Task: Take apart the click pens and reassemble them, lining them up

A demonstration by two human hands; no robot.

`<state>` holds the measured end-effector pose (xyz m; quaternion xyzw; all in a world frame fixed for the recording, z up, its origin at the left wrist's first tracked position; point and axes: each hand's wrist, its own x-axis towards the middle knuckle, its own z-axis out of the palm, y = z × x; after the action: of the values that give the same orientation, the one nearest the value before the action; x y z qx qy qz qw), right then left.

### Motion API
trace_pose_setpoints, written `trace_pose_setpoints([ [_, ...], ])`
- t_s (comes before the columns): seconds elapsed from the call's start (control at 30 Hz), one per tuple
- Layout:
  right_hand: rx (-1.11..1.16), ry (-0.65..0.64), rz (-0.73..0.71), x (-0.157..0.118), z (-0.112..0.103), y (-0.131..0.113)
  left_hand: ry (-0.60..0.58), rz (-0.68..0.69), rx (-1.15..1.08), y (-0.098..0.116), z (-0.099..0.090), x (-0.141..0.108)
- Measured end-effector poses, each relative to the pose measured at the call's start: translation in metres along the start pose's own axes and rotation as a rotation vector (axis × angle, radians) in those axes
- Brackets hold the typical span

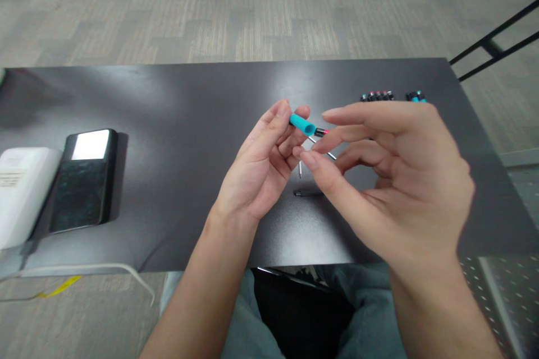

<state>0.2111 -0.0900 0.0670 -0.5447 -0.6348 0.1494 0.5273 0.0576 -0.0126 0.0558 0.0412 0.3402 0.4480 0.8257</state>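
Observation:
My left hand pinches a short teal tube between thumb and fingers, with its hollow end facing right. My right hand is just right of it, fingers curved and thumb apart from the index finger, with nothing visible between the tips. Behind the right fingers shows a black and pink pen part, partly hidden. Below the hands, a thin silver pen refill and a dark pen barrel lie on the table. The barrel's right end is covered by my right hand.
Several pens lie in a row at the back right, with teal and black ones beside them. At left on the dark table are a black device with a lit screen and a white device. A pale cable runs along the front edge.

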Motion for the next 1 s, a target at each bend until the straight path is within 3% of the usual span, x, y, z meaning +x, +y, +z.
trace_pose_setpoints([
  [0.27, -0.074, 0.032, -0.008, 0.006, -0.014, 0.005, -0.016, 0.128, 0.077, -0.006, -0.003, 0.0],
  [0.43, -0.328, -0.337, 0.139, 0.023, -0.041, 0.023, -0.013, 0.125, 0.062, -0.001, 0.001, -0.001],
  [0.53, -0.473, -0.451, 0.209, 0.022, -0.044, 0.04, -0.006, 0.118, 0.056, 0.002, 0.005, -0.004],
  [0.73, -0.641, -0.468, 0.351, 0.013, -0.034, 0.062, -0.009, 0.103, 0.05, 0.003, 0.009, -0.007],
  [1.0, -0.635, -0.511, 0.3, 0.013, -0.033, 0.064, 0.001, 0.119, 0.051, 0.003, 0.007, -0.005],
])
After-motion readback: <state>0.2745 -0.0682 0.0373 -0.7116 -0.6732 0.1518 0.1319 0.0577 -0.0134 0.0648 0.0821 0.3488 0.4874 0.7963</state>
